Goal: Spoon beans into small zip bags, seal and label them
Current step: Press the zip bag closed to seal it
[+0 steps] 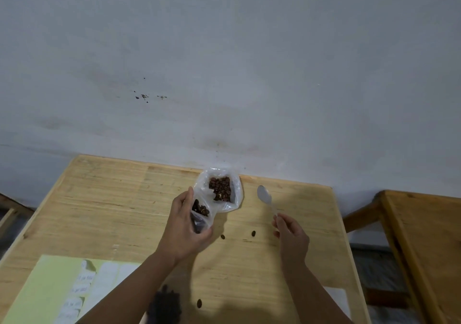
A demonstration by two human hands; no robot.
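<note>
My left hand (pixel 183 226) grips a small clear zip bag (pixel 200 211) with a few dark beans in it, held just above the wooden table (pixel 119 204). Right behind it stands a larger clear plastic bag (pixel 220 189), open at the top and full of brown beans. My right hand (pixel 290 236) pinches the handle of a metal spoon (pixel 265 195); its bowl looks empty and points away from me, to the right of the big bag.
Loose beans (pixel 253 234) lie scattered on the table between my hands, and a dark heap of beans (pixel 164 303) sits near my left forearm. A pale green sheet of white labels (pixel 50 291) lies at the front left. Another wooden table (pixel 424 236) stands to the right.
</note>
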